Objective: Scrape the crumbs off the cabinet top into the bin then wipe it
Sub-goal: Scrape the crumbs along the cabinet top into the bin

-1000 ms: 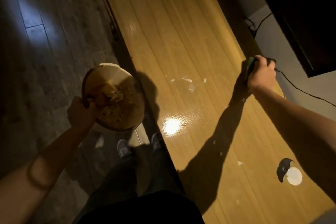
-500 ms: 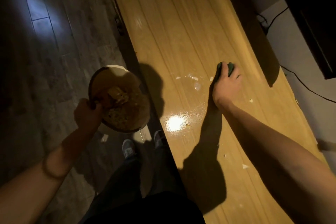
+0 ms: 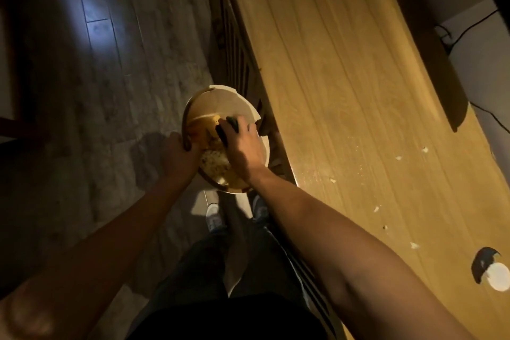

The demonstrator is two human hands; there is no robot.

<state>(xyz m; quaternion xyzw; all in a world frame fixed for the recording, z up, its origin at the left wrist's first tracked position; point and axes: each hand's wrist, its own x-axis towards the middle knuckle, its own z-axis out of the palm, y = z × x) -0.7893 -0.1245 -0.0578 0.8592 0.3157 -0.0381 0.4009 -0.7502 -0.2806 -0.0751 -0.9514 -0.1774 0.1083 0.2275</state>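
A round pale bin with crumbs and scraps inside hangs just off the front edge of the long wooden cabinet top. My left hand grips the bin's left rim. My right hand is over the bin's opening, closed on a dark green scraper whose end points into the bin. A few white crumbs lie scattered on the cabinet top to the right, apart from both hands.
A small white round object sits on the cabinet top near the lower right corner. A dark flat screen edge and black cables run along the back. My shoes stand on the wooden floor below the bin.
My right hand has swept the scraper from the back of the cabinet top leftward across it and now holds it over the bin. The crumbs near the glare spot are gone from the surface.
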